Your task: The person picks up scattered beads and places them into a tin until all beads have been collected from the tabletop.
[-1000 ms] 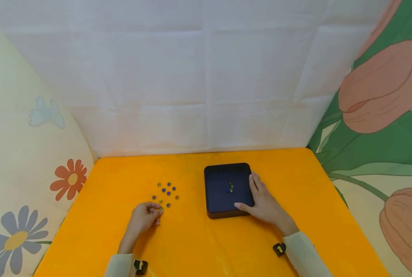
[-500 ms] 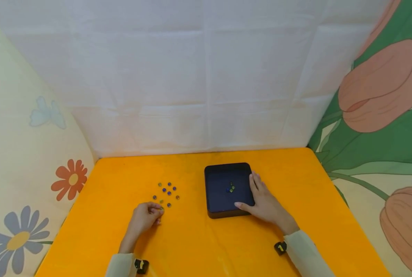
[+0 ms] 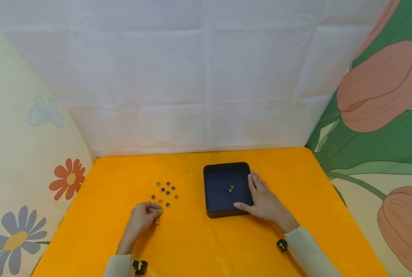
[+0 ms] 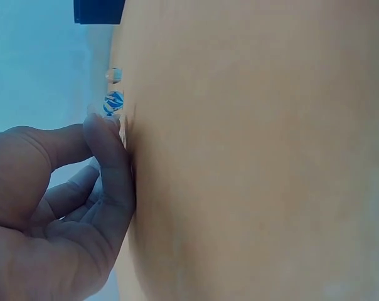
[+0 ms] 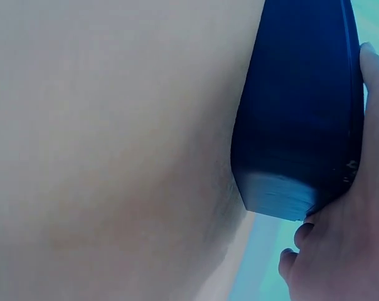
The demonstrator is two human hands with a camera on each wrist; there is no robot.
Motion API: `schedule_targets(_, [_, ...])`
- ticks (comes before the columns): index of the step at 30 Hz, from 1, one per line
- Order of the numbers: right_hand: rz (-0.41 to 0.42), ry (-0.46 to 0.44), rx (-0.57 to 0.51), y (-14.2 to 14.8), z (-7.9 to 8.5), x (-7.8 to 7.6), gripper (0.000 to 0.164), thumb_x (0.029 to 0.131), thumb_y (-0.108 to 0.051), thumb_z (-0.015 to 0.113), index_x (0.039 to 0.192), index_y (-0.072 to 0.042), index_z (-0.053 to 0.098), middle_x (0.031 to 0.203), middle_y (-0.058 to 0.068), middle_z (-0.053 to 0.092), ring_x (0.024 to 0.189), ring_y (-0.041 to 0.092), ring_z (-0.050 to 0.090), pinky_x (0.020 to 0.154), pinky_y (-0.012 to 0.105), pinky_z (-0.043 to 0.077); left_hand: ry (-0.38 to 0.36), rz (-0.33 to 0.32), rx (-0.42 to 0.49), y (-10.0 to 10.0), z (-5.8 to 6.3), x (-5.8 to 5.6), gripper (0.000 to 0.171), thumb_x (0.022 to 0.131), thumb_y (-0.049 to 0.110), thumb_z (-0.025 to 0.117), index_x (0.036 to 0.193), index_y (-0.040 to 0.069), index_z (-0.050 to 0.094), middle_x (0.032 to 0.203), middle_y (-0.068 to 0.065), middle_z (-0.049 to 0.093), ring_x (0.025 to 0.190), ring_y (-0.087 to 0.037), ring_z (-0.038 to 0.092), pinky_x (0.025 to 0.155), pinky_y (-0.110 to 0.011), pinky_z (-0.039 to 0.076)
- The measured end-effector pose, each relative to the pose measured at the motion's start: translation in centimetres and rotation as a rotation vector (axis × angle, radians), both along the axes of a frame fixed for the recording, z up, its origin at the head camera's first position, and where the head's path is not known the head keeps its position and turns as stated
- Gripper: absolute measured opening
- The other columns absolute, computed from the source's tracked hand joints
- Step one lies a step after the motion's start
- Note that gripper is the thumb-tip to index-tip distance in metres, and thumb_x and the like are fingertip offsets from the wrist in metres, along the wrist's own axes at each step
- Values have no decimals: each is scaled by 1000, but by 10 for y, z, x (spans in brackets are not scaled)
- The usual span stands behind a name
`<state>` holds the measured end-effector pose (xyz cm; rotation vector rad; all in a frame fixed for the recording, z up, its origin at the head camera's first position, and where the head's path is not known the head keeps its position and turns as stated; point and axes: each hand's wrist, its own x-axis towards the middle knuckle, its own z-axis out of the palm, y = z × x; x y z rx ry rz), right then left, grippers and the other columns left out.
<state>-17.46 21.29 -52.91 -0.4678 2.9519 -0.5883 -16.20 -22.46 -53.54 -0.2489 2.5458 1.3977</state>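
My left hand point(image 3: 143, 218) rests low over the yellow cloth and pinches a small green glass marble point(image 3: 160, 208) between thumb and forefinger; the fingertips cover part of it. Several blue, green and amber marbles point(image 3: 168, 192) lie loose just beyond those fingers. In the left wrist view, a blue-streaked marble point(image 4: 113, 100) shows right past the fingertips. My right hand point(image 3: 266, 204) lies spread over the near right corner of a square black tray point(image 3: 226, 213). Its thumb reaches across the near rim and its fairly straight fingers lie along the right side. Several green and blue marbles point(image 3: 230, 188) sit in the tray.
A yellow cloth point(image 3: 188, 246) covers the table. Behind it hangs a white sheet point(image 3: 157, 77), with flower-printed fabric point(image 3: 382, 88) along the sides. In the left wrist view, a corner of the tray point(image 4: 99, 11) appears at the top.
Almost nothing differs. The left hand keeps its pinch at the green marble, and the right hand stays on the tray. The head view has shifted very slightly.
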Motion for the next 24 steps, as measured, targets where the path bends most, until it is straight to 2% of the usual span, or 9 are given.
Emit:
schedule_targets(12, [8,6,38,-1,2,-1,121,92,-83,53,167,2,8,177,20,-2,165,40,10,132,56,18,12,-7,-31,-1,7,1,22,100,8,70,114,-9,71,87,-11,69,64,-16,68,59,-29,58])
schedule_targets(24, [-3,1,25,-2,3,0,120,92,-81,55,167,2,10,177,20,-2,165,39,9,132,56,18,67,-39,-45,7,15,1,24,102,13,70,118,-6,71,94,-13,70,68,-18,66,58,-27,55])
